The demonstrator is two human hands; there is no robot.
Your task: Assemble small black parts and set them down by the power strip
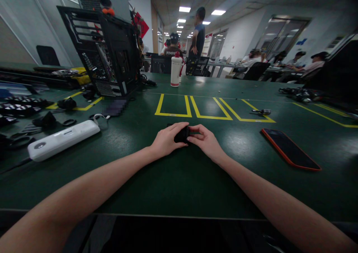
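Between my two hands, low over the green table (pixel 179 186), is a small black object (pixel 182 134) whose kind I cannot make out. My left hand (pixel 169 139) wraps over it from the left, fingers on its top and thumb along the near side. From the right, my right hand (pixel 205 139) pinches its edge with thumb and fingertips. Much of the object is hidden behind my fingers. Beyond my hands, yellow tape outlines (pixel 173 115) mark the tabletop.
At left stand a white power strip (pixel 64 139), black loose parts (pixel 46 120) and an open computer case (pixel 112 55). A white bottle (pixel 175 71) is at the back. To the right lie an orange-edged phone (pixel 291 148) and a small metal-and-black part (pixel 263 112). People sit and stand behind.
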